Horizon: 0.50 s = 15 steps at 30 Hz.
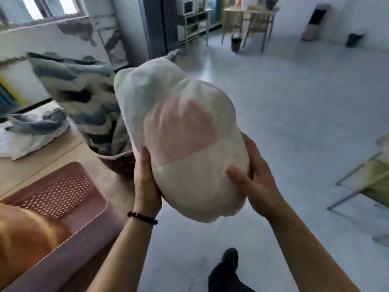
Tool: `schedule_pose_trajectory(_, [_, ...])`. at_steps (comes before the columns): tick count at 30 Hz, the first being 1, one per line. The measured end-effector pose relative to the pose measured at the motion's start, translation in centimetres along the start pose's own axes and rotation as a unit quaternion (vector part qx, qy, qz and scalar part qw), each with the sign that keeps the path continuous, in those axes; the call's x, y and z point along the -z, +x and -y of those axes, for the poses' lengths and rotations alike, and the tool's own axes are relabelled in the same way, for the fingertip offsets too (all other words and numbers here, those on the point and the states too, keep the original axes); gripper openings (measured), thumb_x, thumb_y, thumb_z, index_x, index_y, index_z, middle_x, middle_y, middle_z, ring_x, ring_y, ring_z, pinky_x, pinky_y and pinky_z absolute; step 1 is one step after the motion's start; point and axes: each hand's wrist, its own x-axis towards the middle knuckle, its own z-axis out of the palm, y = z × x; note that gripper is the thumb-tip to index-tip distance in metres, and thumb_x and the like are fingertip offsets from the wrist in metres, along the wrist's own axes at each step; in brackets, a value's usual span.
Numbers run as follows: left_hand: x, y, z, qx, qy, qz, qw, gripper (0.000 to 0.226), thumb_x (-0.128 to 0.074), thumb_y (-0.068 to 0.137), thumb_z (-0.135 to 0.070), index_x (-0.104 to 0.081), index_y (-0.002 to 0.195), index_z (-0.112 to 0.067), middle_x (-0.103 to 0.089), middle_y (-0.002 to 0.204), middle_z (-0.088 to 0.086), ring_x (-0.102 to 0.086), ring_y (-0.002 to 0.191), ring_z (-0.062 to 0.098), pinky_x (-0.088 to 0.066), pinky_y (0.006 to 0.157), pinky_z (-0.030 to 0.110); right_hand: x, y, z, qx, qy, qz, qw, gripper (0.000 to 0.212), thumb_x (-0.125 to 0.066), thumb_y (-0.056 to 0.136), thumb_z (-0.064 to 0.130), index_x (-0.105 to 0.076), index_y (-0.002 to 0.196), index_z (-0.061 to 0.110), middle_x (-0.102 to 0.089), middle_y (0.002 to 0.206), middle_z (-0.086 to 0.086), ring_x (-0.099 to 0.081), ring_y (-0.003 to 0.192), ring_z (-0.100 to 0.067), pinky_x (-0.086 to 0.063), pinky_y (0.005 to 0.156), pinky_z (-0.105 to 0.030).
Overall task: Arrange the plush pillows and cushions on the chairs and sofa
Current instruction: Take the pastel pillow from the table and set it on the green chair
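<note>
A white and pink plush pillow (181, 133) is held up in front of me, over the floor. My left hand (145, 182) grips its lower left side, with a dark bead bracelet on that wrist. My right hand (252, 182) clasps its lower right side, thumb across the front. A blue-and-white patterned cushion (80, 89) stands in a pink basket (120, 161) to the left. Another patterned cushion (33, 127) lies on the table beyond it. An orange plush (25, 239) fills a pink perforated basket (69, 199) at the lower left.
A wooden table (52, 152) runs along the left under the baskets. A metal-framed chair with a green seat (370, 182) stands at the right edge. Wooden tables, a small bin (235, 43) and shelves stand at the far end. My dark shoe (229, 258) is on the grey floor.
</note>
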Motion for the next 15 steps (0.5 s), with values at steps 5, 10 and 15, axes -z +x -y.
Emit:
schedule_pose_trajectory(5, [-13.2, -1.7, 5.0, 0.006, 0.024, 0.173, 0.985, 0.074, -0.056, 0.087, -0.073, -0.05, 0.146, -0.03, -0.057, 0.147, 0.002, -0.052, 0.137, 0.023, -0.035, 0.117, 0.052, 11.6, -7.8, -1.3, 0.008, -0.02, -0.158, 0.987, 0.084, -0.053, 0.075, 0.088, -0.039, 0.148, 0.05, -0.033, 0.163, 0.0, -0.029, 0.151, -0.024, -0.03, 0.117, -0.061])
schedule_pose_trajectory(10, [-24.8, -5.2, 11.4, 0.069, 0.003, 0.281, 0.957, 0.035, -0.048, 0.103, -0.047, -0.053, 0.138, -0.049, -0.055, 0.149, -0.006, -0.051, 0.138, 0.02, -0.035, 0.117, 0.053, 21.1, -16.4, -3.4, 0.002, 0.101, -0.28, 0.955, 0.094, -0.05, 0.088, 0.075, -0.034, 0.154, 0.01, -0.042, 0.158, -0.014, -0.038, 0.147, -0.032, -0.034, 0.116, -0.055])
schedule_pose_trajectory(15, [-36.9, -10.2, 19.6, 0.163, -0.002, 0.348, 0.923, 0.033, -0.044, 0.105, -0.042, -0.056, 0.136, -0.048, -0.055, 0.149, -0.007, -0.05, 0.139, 0.022, -0.032, 0.119, 0.053, 31.9, -24.6, -8.1, -0.082, 0.165, -0.461, 0.868, 0.099, -0.062, 0.073, 0.083, -0.04, 0.152, 0.026, -0.055, 0.148, 0.007, -0.054, 0.135, -0.014, -0.048, 0.105, -0.036])
